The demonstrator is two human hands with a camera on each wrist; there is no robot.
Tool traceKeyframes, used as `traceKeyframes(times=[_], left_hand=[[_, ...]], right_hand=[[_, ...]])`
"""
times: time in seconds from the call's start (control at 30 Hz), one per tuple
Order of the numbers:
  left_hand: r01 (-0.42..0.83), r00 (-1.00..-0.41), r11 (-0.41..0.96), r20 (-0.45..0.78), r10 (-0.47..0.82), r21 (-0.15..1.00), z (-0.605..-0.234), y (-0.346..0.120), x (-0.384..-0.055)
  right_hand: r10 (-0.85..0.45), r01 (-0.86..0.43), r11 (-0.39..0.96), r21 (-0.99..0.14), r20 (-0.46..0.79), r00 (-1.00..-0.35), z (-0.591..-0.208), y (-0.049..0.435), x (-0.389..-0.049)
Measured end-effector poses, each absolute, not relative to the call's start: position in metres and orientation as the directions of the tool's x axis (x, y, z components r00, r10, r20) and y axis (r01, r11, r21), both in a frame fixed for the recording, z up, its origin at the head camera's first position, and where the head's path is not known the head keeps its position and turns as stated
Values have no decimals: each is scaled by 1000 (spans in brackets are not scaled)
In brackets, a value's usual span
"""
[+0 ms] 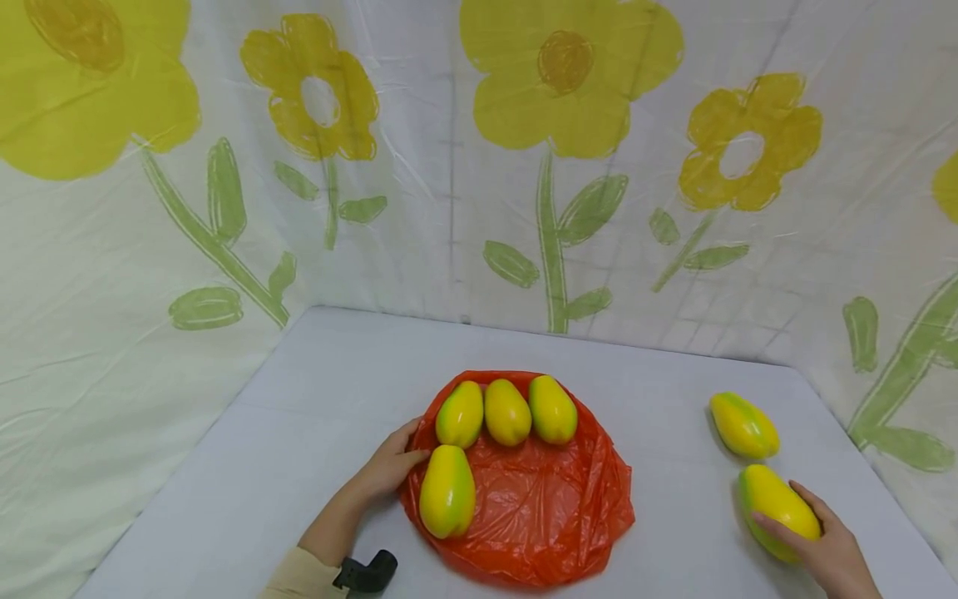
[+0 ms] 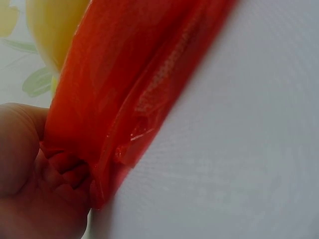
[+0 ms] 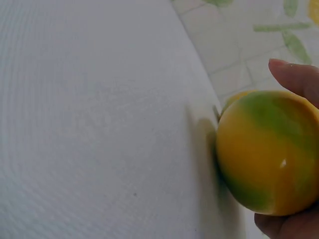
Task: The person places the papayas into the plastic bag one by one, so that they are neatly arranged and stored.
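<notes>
My left hand (image 1: 389, 467) grips the left edge of a round, red plastic-covered tray (image 1: 535, 507); in the left wrist view the fingers (image 2: 60, 194) curl behind the folded red film. Three yellow-green papayas (image 1: 507, 413) sit in a row along the tray's far side. Another papaya (image 1: 447, 492) lies at its left, close to my left thumb. Off to the right, my right hand (image 1: 831, 545) holds a papaya (image 1: 780, 512) between thumb and fingers, low over the table. The right wrist view shows this papaya (image 3: 266, 154) from one end.
One more papaya (image 1: 744, 426) lies on the white table (image 1: 659, 416) just beyond the one in my right hand. A flower-printed curtain (image 1: 419, 208) hangs behind the table and at both sides. A black strap device (image 1: 367, 572) is on my left wrist.
</notes>
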State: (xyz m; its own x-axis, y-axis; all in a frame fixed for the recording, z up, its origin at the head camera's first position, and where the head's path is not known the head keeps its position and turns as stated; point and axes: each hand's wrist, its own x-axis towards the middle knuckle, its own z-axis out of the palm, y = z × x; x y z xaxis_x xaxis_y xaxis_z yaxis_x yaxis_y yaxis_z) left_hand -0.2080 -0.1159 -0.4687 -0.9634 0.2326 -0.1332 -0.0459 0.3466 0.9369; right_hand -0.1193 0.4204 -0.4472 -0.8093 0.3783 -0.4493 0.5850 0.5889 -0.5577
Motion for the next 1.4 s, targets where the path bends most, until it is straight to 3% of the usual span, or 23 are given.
traceKeyframes(times=[0.53, 1.4], left_hand=[[-39, -961, 355, -132, 243, 934, -468, -116, -209], [-29, -963, 341, -118, 243, 940, -469, -114, -209]], right_hand=[[552, 665, 475, -576, -393, -735, -461, 418, -120], [595, 674, 337, -657, -407, -693, -447, 416, -113]])
